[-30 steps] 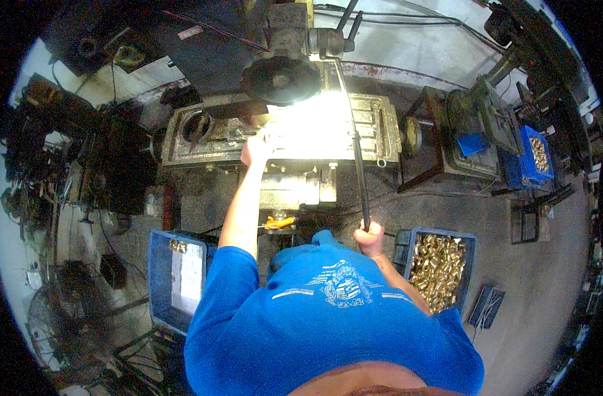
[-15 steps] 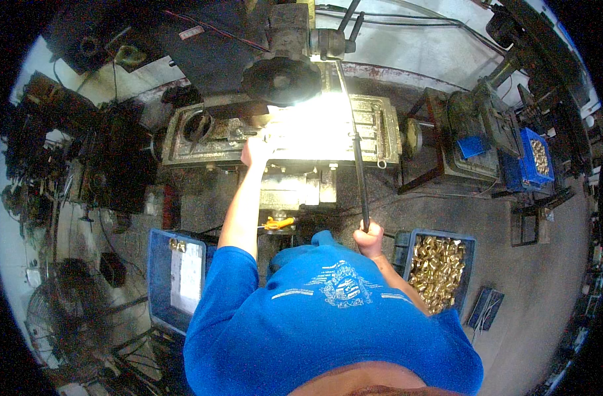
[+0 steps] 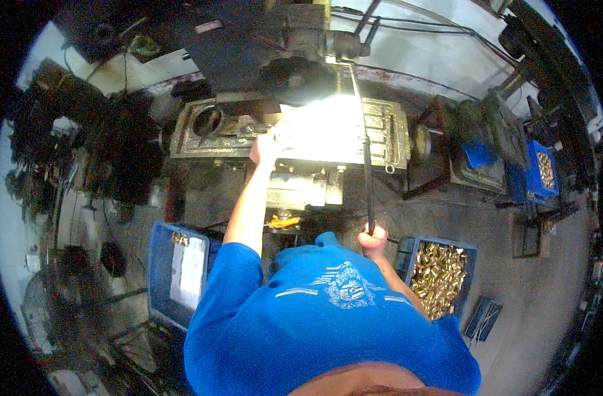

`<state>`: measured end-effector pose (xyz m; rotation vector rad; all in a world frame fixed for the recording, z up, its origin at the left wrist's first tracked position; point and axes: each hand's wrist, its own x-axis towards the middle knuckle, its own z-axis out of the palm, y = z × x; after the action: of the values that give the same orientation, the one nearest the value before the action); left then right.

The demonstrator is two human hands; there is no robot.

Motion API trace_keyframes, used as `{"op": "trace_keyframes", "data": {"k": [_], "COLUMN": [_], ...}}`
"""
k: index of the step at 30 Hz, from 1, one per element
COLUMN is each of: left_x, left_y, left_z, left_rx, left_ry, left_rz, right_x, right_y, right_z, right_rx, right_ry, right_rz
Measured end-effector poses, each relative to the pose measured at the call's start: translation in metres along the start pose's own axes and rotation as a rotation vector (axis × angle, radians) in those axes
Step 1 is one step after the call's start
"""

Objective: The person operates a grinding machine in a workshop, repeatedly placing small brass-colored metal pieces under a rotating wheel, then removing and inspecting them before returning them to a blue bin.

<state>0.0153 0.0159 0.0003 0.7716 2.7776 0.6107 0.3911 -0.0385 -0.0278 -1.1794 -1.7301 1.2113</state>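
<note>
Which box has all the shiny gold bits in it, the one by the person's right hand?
Start at the big grey machine table lit up in the middle, and follow the long dark lever down to the right hand. Just right of that hand, on the floor, sits a blue crate heaped with shiny brass pieces. The blue crate on the left holds a pale sheet and only a few brass bits.
</note>
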Motion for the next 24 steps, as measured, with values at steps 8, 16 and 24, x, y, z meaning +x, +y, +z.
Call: {"op": "trace_keyframes", "data": {"k": [8,16,24], "left_x": [0.001,0.001,0.002], "left_y": [-0.005,-0.001,-0.001], "left_z": [0.006,0.004,0.001], "left_rx": [-0.042,-0.05,-0.053], "left_ry": [0.067,0.005,-0.028], "left_rz": [0.033,-0.013,-0.036], "right_x": [0.001,0.002,0.004], "right_y": [-0.001,-0.004,0.026], "right_z": [0.0,-0.001,0.0], "right_rx": [0.025,0.04,-0.061], "right_ry": [-0.014,-0.013,-0.02], "right_rz": [-0.009,0.029,-0.112]}}
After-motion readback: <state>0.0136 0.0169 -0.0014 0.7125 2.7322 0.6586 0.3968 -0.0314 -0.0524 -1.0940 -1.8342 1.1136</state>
